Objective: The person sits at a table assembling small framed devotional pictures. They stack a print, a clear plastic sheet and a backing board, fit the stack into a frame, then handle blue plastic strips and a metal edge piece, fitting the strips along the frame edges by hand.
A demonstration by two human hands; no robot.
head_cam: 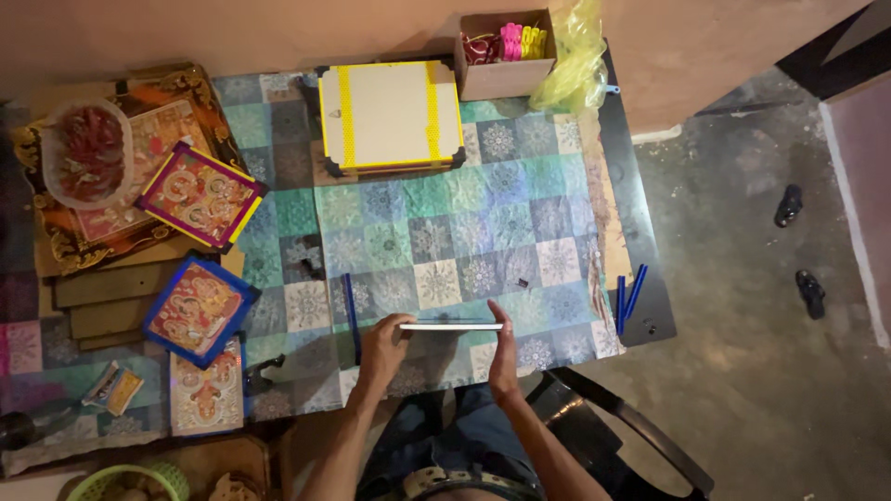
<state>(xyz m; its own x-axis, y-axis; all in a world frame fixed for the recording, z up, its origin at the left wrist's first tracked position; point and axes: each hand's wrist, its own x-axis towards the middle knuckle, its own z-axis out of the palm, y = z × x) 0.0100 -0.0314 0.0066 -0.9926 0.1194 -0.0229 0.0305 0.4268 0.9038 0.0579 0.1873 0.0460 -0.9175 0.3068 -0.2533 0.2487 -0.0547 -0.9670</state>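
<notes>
So the person's got a thin flat panel [451, 326] held edge-on over the patchwork tablecloth [445, 232], left hand [382, 348] and right hand [503, 357] each clamped on an end. Looks like mid-edging; my guess is the loose blue strip [350, 311] beside it needs lining up next.

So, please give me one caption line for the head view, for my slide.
Both hands, left hand and right hand, hold a thin flat board edge-on above a patterned tablecloth, beside framed pictures.
</notes>
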